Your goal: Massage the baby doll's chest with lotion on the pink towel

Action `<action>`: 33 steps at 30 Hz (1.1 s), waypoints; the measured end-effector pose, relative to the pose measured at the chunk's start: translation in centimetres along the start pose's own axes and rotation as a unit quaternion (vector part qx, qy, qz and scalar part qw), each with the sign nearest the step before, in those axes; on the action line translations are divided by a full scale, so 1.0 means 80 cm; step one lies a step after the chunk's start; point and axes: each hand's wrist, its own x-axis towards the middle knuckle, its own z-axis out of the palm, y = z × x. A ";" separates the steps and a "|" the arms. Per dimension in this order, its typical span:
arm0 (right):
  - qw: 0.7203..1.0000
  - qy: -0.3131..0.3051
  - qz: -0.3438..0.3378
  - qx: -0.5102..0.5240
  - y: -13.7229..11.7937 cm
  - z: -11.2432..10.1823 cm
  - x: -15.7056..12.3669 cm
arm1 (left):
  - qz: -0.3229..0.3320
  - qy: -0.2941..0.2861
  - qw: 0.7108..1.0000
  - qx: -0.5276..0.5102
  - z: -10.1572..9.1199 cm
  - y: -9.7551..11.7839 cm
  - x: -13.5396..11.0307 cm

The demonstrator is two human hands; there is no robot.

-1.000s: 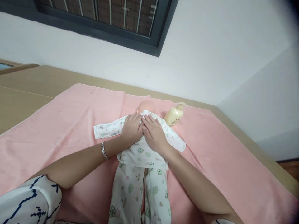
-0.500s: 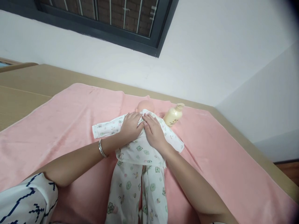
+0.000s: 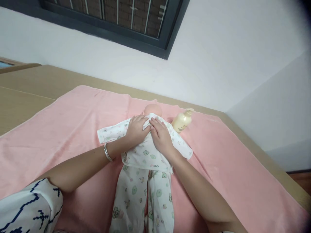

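A baby doll lies stretched out, its rounded head at the far end. It wears a white printed long-sleeved top and matching trousers. My left hand rests flat on the left side of the doll's chest, fingers pointing away from me. Mirroring it, my right hand lies flat on the right side, and the two thumbs meet near the middle. Both hands touch the cloth without gripping it. The doll's arms are out to the sides, and its trouser legs run toward me.
A pale yellow pump bottle leans beside the doll's right-hand sleeve. Under everything lies a pink blanket on a wooden surface. A white wall with a dark-framed window stands behind.
The whole view has shifted slightly, so things sit a little further right. Both hands stay flat on the doll's chest, with hardly any movement.
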 end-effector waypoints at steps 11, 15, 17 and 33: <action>0.999 0.013 -0.008 -0.038 -0.009 0.005 0.027 | -0.014 0.006 0.999 -0.042 0.001 -0.017 0.015; 0.999 0.015 -0.003 -0.050 -0.010 0.007 0.035 | 0.003 -0.017 0.998 -0.057 -0.004 -0.020 0.026; 0.998 0.015 0.001 -0.062 -0.012 0.007 0.038 | 0.006 -0.019 0.998 -0.062 -0.004 -0.020 0.029; 0.972 -0.033 0.222 -0.067 0.004 -0.018 0.098 | -0.010 0.029 0.999 -0.038 0.014 -0.015 0.014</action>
